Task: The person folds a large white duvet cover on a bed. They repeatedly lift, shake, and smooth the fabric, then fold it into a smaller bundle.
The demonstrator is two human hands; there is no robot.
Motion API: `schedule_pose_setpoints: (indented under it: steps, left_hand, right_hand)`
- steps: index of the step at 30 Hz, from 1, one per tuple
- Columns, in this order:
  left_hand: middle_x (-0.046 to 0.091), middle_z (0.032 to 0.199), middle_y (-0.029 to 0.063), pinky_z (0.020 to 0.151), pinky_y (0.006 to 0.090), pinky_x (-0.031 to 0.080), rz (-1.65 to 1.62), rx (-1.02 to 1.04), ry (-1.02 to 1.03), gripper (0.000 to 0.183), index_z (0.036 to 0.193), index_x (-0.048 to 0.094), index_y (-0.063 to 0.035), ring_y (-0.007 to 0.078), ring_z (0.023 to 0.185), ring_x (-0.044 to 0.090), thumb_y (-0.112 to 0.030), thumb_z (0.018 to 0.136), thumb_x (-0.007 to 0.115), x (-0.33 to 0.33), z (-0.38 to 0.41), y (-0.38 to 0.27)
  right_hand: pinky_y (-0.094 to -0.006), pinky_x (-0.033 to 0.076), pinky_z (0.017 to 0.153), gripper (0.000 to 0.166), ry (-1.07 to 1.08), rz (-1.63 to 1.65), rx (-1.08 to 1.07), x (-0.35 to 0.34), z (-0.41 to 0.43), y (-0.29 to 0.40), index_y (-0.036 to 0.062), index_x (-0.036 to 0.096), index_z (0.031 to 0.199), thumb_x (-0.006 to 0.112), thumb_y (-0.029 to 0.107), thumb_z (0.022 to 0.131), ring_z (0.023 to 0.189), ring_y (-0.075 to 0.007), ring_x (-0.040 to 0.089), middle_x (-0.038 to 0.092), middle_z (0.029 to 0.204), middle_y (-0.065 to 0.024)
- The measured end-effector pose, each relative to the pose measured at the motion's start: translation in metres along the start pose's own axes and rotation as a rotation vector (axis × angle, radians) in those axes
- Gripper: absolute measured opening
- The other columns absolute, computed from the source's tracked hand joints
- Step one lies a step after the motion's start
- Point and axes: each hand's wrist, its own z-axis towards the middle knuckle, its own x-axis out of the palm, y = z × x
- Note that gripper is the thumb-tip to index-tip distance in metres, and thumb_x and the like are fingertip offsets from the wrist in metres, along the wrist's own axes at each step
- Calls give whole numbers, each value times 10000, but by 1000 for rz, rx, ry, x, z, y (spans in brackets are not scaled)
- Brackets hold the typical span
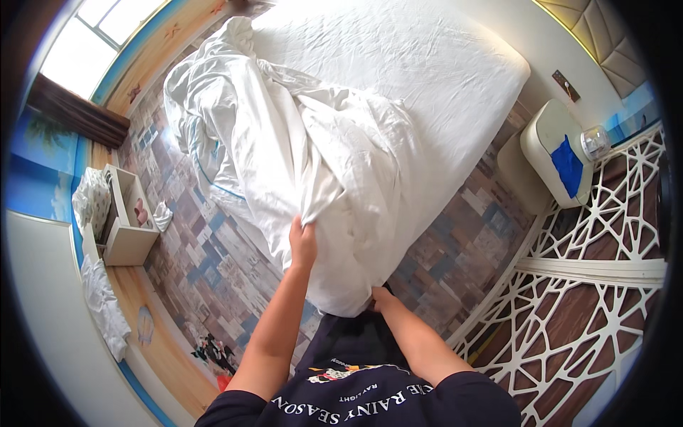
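Note:
A rumpled white duvet cover lies bunched over the near left part of a bed with a wrinkled white sheet, and hangs toward my body. My left hand grips a gathered fold of the cover, its arm stretched forward. Lower and to the right, close to my waist, my right hand pinches the cover's near edge; its fingertips are partly hidden by the cloth. A blue line of trim shows along the cover's left side.
A white cabinet with an open compartment stands left, white cloths beside it. At right, a pale bedside table holds a blue cloth and a clear round container. A white lattice partition borders the patterned floor.

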Motion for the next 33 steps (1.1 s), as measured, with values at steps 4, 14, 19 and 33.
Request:
schedule_pose_setpoints:
  steps: [4, 14, 19, 33]
  left_hand:
    - [495, 761, -35, 629, 235, 355, 27, -224, -123, 211, 989, 592, -14, 70, 703, 412, -193, 907, 516, -72, -30, 83]
    - [489, 706, -56, 579, 217, 334, 11, -293, -116, 124, 902, 587, -23, 43, 648, 393, -133, 884, 532, -47, -34, 40]
    - [547, 712, 23, 628, 262, 388, 172, -245, -214, 113, 893, 585, -13, 109, 670, 473, -103, 861, 525, -44, -29, 32]
    - [390, 1296, 173, 1045, 460, 251, 992, -118, -533, 502, 1205, 454, -44, 369, 1273, 302, -79, 724, 593, 71, 1, 19]
  right_hand:
    - [-391, 381, 982, 450, -560, -416, -450, 16, -20, 49, 3, 445, 1269, 537, 245, 901, 1186, -324, 464, 468, 1305, -192]
    - [-454, 410, 871, 589, -587, -1133, -1396, 148, -60, 204, 2, 559, 1011, 665, 513, 739, 1038, -361, 495, 542, 1090, -183]
    - [-455, 436, 758, 285, 11, -1188, -1220, 110, 6, 272, 47, 568, 861, 574, 331, 841, 862, -383, 551, 570, 882, -197]
    - [-436, 408, 825, 196, -719, -1172, -1706, -65, 5, 466, 26, 509, 953, 598, 103, 796, 980, -352, 531, 536, 1085, -158]
